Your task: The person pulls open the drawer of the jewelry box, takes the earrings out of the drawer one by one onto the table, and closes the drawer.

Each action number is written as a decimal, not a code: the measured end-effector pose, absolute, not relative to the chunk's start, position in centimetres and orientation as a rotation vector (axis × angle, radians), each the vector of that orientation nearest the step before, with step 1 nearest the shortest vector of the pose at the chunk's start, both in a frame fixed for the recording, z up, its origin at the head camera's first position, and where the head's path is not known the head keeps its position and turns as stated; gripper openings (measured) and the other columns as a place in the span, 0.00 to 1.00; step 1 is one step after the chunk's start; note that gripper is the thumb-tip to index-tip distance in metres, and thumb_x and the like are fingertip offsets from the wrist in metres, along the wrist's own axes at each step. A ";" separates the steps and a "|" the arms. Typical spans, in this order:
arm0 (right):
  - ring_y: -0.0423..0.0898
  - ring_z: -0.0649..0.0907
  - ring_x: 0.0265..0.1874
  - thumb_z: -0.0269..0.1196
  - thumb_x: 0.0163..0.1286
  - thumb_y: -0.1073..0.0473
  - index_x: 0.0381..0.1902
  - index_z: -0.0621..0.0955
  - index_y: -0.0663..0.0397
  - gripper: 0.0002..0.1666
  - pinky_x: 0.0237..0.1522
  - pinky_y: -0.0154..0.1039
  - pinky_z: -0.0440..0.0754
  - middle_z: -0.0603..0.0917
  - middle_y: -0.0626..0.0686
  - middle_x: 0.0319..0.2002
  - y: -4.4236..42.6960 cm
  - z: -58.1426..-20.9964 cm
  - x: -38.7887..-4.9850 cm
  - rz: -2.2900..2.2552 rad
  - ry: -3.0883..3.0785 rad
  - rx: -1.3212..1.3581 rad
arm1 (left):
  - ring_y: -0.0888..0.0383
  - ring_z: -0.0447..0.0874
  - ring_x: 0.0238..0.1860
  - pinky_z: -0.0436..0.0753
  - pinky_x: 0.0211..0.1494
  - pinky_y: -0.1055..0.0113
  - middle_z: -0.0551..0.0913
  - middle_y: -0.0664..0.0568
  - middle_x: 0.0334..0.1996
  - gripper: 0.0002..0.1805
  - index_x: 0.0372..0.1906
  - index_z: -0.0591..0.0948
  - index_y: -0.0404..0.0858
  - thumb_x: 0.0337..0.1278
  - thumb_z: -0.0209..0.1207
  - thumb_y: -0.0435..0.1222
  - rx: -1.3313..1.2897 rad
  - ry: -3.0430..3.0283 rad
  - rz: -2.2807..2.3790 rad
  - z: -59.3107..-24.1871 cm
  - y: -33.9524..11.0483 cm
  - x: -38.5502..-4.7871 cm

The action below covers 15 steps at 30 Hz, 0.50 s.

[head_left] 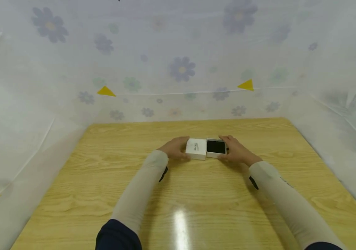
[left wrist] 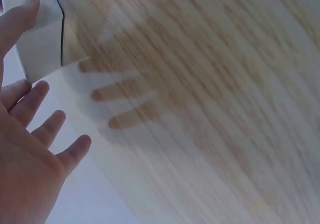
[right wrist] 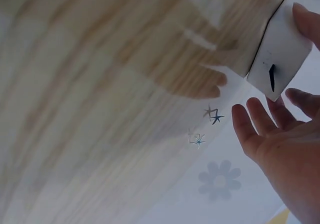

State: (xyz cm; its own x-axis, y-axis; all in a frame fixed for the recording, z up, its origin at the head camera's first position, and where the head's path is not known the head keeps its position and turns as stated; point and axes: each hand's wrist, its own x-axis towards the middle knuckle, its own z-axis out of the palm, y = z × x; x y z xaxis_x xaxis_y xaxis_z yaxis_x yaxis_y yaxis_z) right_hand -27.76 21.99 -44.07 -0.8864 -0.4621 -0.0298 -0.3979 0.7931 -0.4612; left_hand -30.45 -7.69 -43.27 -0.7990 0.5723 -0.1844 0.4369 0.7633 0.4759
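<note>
Two small white box pieces lie side by side on the wooden table, a white box lid (head_left: pixel 196 148) with dark print on the left and an open white box tray (head_left: pixel 216 155) with a black inside on the right. My left hand (head_left: pixel 176 148) pinches the lid from its left side, thumb on the near edge. In the left wrist view its other fingers (left wrist: pixel 46 126) are spread apart. From the right side, my right hand (head_left: pixel 235 150) pinches the tray between thumb and fingers. A short black strip (right wrist: pixel 272 78) shows on the tray's side in the right wrist view.
The wood-grain table (head_left: pixel 181 187) stretches out around the boxes. Behind it hangs a pale flowered curtain (head_left: pixel 178 45) with yellow triangles, and whitish sheets (head_left: pixel 337 104) stand along both sides. Small star-shaped marks (right wrist: pixel 199 141) show near the right hand.
</note>
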 end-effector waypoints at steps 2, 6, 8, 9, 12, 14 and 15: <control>0.66 0.66 0.61 0.68 0.62 0.48 0.74 0.53 0.65 0.54 0.59 0.64 0.68 0.59 0.70 0.66 21.9 -44.1 -27.8 -0.684 2.855 -0.666 | 0.52 0.52 0.74 0.55 0.75 0.54 0.56 0.52 0.74 0.49 0.76 0.54 0.44 0.53 0.66 0.52 0.749 2.674 0.553 -43.3 -7.6 -30.4; 0.61 0.72 0.52 0.70 0.59 0.45 0.72 0.57 0.67 0.54 0.53 0.59 0.73 0.62 0.69 0.62 21.8 -44.3 -27.7 -0.709 2.860 -0.637 | 0.50 0.54 0.73 0.57 0.74 0.51 0.59 0.52 0.73 0.50 0.75 0.56 0.44 0.51 0.66 0.55 0.710 2.719 0.498 -43.1 -7.5 -30.3; 0.59 0.73 0.51 0.70 0.59 0.44 0.71 0.59 0.67 0.54 0.52 0.58 0.74 0.63 0.68 0.62 21.7 -44.4 -27.6 -0.715 2.858 -0.636 | 0.49 0.55 0.73 0.58 0.73 0.50 0.60 0.52 0.73 0.50 0.75 0.57 0.44 0.50 0.67 0.55 0.708 2.729 0.497 -43.1 -7.4 -30.3; 0.59 0.73 0.51 0.70 0.58 0.44 0.71 0.59 0.67 0.54 0.52 0.58 0.74 0.63 0.68 0.62 21.6 -44.3 -27.6 -0.717 2.856 -0.632 | 0.49 0.56 0.73 0.59 0.73 0.50 0.60 0.52 0.72 0.50 0.75 0.57 0.44 0.50 0.67 0.55 0.708 2.732 0.497 -43.1 -7.4 -30.3; 0.60 0.72 0.53 0.70 0.58 0.43 0.71 0.59 0.66 0.54 0.55 0.58 0.73 0.64 0.67 0.62 21.4 -44.3 -27.4 -0.704 2.856 -0.627 | 0.49 0.56 0.73 0.59 0.73 0.50 0.60 0.51 0.72 0.51 0.75 0.56 0.43 0.49 0.66 0.56 0.691 2.736 0.499 -43.2 -7.4 -30.2; 0.61 0.72 0.55 0.70 0.58 0.44 0.71 0.59 0.65 0.54 0.56 0.59 0.73 0.64 0.67 0.63 21.3 -44.2 -27.2 -0.690 2.851 -0.637 | 0.49 0.56 0.73 0.59 0.73 0.49 0.60 0.51 0.72 0.51 0.75 0.56 0.43 0.50 0.66 0.56 0.681 2.733 0.511 -43.2 -7.4 -30.2; 0.61 0.72 0.56 0.70 0.58 0.44 0.71 0.60 0.65 0.53 0.57 0.60 0.72 0.64 0.67 0.63 21.3 -44.1 -27.2 -0.682 2.849 -0.645 | 0.49 0.56 0.73 0.59 0.73 0.49 0.60 0.51 0.72 0.51 0.75 0.56 0.43 0.50 0.67 0.55 0.677 2.731 0.518 -43.2 -7.3 -30.1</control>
